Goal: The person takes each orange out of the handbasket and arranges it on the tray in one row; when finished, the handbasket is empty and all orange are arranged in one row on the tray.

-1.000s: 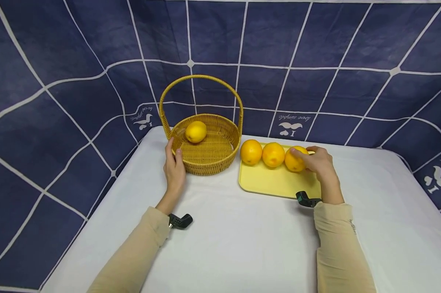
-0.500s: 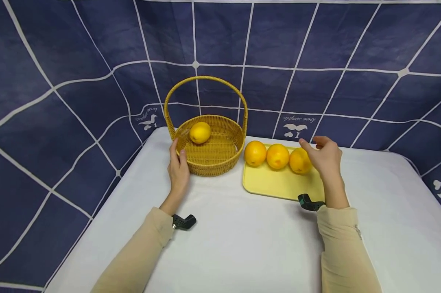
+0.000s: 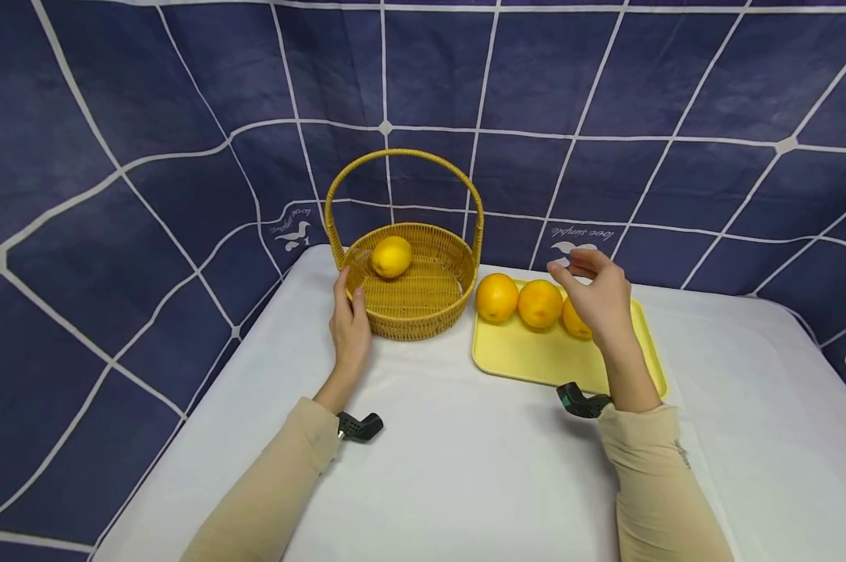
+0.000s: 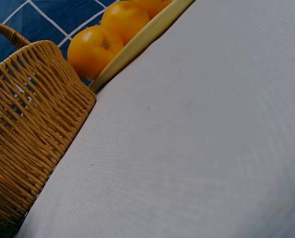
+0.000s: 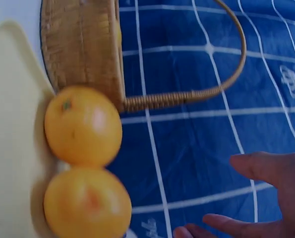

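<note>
1. The basket, woven and tan, stands upright on the counter, left of centre; its tall handle arches over the opening.
2. One lemon lies inside, toward the basket's left rear, with much of the woven bottom showing beside it.
3. The left hand rests against the basket's near left side, forefinger and thumb spread along the wall; the other fingers cannot be made out.
4. The right hand holds nothing; its thumb and fingers stand apart above the yellow tray, just right of the basket.
5. On that tray, along its far edge, sit the left orange, the middle orange and the right orange in a row. The right hand hides part of the last one in the head view.
6. The left orange is close beside the basket wall; whether they touch cannot be told.
7. Two tan sleeves reach in from the near edge, each with a small dark device at the wrist.
8. The white counter carries everything, backed by blue cloth with white lines.
</note>
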